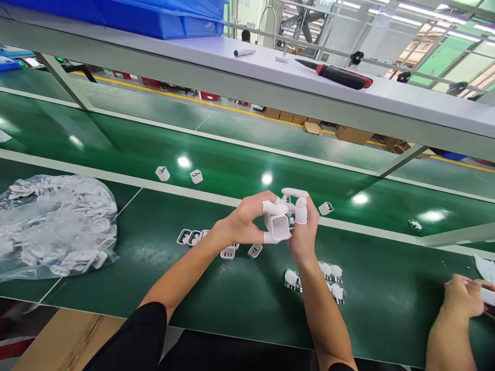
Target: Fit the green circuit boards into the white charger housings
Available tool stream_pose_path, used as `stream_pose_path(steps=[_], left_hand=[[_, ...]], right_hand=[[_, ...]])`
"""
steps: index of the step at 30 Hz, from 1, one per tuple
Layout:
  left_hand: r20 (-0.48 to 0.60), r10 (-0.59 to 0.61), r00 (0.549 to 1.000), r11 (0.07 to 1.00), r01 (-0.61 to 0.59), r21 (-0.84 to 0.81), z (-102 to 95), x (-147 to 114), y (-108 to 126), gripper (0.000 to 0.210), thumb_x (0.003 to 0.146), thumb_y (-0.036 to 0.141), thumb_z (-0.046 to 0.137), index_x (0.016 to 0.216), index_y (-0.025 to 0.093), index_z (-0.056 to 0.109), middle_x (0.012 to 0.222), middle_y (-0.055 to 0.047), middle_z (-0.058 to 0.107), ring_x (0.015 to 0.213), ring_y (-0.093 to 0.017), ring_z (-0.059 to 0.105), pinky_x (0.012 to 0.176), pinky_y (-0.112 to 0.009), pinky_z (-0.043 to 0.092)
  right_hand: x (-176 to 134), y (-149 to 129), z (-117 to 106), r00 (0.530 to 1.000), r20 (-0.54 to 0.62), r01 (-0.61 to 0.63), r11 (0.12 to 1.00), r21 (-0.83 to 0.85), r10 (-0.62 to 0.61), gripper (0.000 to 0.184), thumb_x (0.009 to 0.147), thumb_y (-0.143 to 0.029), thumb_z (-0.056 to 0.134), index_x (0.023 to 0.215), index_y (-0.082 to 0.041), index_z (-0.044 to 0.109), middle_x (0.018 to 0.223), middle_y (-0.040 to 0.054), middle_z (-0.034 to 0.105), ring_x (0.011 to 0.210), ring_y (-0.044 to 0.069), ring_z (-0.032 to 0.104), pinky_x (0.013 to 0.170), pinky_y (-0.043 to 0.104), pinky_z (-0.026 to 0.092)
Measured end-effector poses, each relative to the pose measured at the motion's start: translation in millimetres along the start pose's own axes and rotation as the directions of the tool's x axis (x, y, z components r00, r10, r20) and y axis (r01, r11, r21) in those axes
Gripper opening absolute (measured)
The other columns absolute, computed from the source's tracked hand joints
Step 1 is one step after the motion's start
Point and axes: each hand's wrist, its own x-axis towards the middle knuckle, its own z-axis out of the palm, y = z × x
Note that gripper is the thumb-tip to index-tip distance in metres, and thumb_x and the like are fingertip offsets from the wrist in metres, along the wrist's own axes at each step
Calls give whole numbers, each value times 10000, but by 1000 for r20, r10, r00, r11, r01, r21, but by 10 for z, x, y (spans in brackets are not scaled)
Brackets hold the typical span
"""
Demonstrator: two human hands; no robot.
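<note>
White finger cots cover several fingertips of both hands. My left hand is closed around a white, box-shaped charger housing, its hollow open end facing me. Close against its right side, my right hand pinches a small circuit board, partly hidden by the fingers. Beneath my left forearm lie several white charger pieces, among them a slotted cap and a housing end. Circuit boards with white blobs rest on the green bench on both sides of my right forearm.
A clear bag of white parts lies at left. White housings and a loose board sit on the green belt beyond. Overhead, a shelf carries blue bins and a black-red tool. Another person's hands work at right.
</note>
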Motion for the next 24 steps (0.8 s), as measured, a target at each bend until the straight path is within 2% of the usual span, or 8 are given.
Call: stream_pose_path(steps=[2, 4, 6, 9, 13, 17, 20, 24], left_hand=[[-72, -51, 996, 997, 46, -64, 59, -14, -2, 543, 770, 291, 1017, 1204, 218, 700, 948, -10, 727, 768, -144, 693, 661, -248, 578], [-124, -148, 981, 980, 129, -149, 72, -29, 0, 592, 739, 369, 1056, 1196, 216, 713, 957, -13, 741, 763, -134, 697, 661, -228, 574], [-120, -263, 957, 941, 227, -250, 45, -43, 8, 622, 705, 437, 1079, 1160, 212, 720, 948, -18, 752, 761, -132, 706, 663, -217, 577], [-67, -395, 916, 865, 347, -362, -17, -54, 33, 659, 655, 486, 1102, 1115, 204, 723, 930, -20, 749, 739, -127, 701, 648, -208, 583], [-47, -430, 902, 818, 367, -443, -58, -26, 69, 619, 725, 496, 1069, 1175, 220, 746, 1042, -47, 754, 773, -128, 718, 664, -219, 608], [-22, -349, 937, 882, 320, -347, -125, 49, 98, 666, 718, 480, 1072, 1276, 256, 785, 1208, -90, 735, 883, -176, 745, 723, -295, 652], [15, -271, 962, 947, 270, -172, -198, 102, 120, 695, 701, 403, 1088, 1318, 272, 796, 1062, -48, 721, 894, -180, 713, 723, -300, 628], [53, -166, 985, 985, 169, -43, -226, 134, 147, 707, 741, 394, 1068, 1374, 261, 784, 975, -31, 701, 856, -170, 672, 675, -282, 563]], right_hand=[[-20, -34, -94, 994, 42, 105, 991, -85, -102, 461, 1115, -672, 559, 1268, -286, 758, 669, -27, 594, 520, 159, 472, 491, 306, 412], [0, -80, -219, 961, 154, 251, 958, -140, -229, 422, 1068, -635, 684, 1302, -296, 774, 658, -41, 569, 551, 160, 488, 521, 309, 442], [45, -118, -331, 908, 290, 348, 930, -121, -302, 437, 989, -567, 826, 1341, -313, 776, 743, -36, 610, 626, 162, 536, 587, 318, 511], [99, -138, -403, 859, 406, 367, 928, -61, -313, 544, 903, -459, 941, 1398, -332, 757, 853, -27, 639, 705, 164, 580, 672, 342, 565], [99, -135, -345, 870, 336, 406, 911, -73, -361, 512, 853, -332, 982, 1325, -346, 785, 842, -37, 579, 718, 161, 552, 661, 333, 537], [89, -185, -318, 864, 164, 484, 875, -13, -475, 494, 856, -339, 950, 1317, -329, 773, 1023, 38, 680, 890, 234, 683, 759, 424, 640], [70, -267, -336, 836, 77, 540, 840, 55, -543, 531, 841, -305, 935, 1342, -296, 761, 1110, 81, 735, 946, 276, 748, 781, 474, 689], [-2, -345, -303, 788, 85, 605, 793, 69, -609, 530, 884, -353, 900, 1390, -271, 766, 1147, 114, 788, 966, 319, 774, 793, 558, 710]])
